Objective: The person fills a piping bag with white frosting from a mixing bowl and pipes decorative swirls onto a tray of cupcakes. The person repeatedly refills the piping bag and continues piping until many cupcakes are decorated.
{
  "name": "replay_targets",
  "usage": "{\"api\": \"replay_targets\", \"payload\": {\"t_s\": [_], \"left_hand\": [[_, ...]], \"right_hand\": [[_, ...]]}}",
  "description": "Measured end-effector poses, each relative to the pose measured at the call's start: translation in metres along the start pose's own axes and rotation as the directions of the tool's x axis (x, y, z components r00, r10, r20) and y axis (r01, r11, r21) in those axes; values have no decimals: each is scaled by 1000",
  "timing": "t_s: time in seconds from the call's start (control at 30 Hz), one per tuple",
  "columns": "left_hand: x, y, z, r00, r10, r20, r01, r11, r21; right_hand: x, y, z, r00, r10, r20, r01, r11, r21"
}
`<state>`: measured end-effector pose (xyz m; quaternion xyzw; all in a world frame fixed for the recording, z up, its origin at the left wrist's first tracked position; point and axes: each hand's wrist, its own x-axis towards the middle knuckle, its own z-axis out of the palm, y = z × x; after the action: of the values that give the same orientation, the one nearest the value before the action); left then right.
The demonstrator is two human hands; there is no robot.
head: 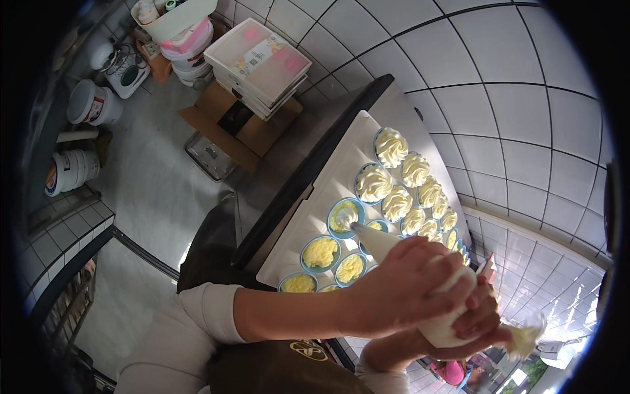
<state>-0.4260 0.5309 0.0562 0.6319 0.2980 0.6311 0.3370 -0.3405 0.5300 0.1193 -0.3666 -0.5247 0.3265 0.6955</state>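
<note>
A piping bag (378,241) filled with pale cream slants across the tray, its nozzle down in a blue-rimmed cup (330,219). A small dollop of white cream (346,215) lies on the yellow crumb in that cup. My left hand (416,283) wraps around the body of the bag. Behind it, my right hand (476,317) grips the upper part, with the bag's loose end (526,337) sticking out beyond. Cups with tall cream swirls (391,147) stand farther up the white tray (339,160). Nearer me, several cups hold only yellow crumb (320,252); my left arm partly hides some.
The tray rests on a dark-edged counter (315,172) along a tiled wall (517,108). On the floor left of it are an open cardboard box (211,111), stacked lidded boxes (258,59), white buckets (93,101) and a kitchen scale (129,74). A pink item (454,373) shows at lower right.
</note>
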Motion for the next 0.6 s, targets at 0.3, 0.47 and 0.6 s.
{"api": "replay_targets", "payload": {"t_s": [0.3,0.47,0.6], "left_hand": [[-12,-18,-9,992,-56,-117,64,996,69],[-5,-23,-6,994,-33,-103,38,998,50],[1,-29,1,994,16,-111,-7,996,85]], "right_hand": [[-4,27,14,995,92,-24,-93,994,-50],[0,29,11,997,73,-39,-74,997,-20],[4,32,3,1000,19,-14,-20,999,-47]]}}
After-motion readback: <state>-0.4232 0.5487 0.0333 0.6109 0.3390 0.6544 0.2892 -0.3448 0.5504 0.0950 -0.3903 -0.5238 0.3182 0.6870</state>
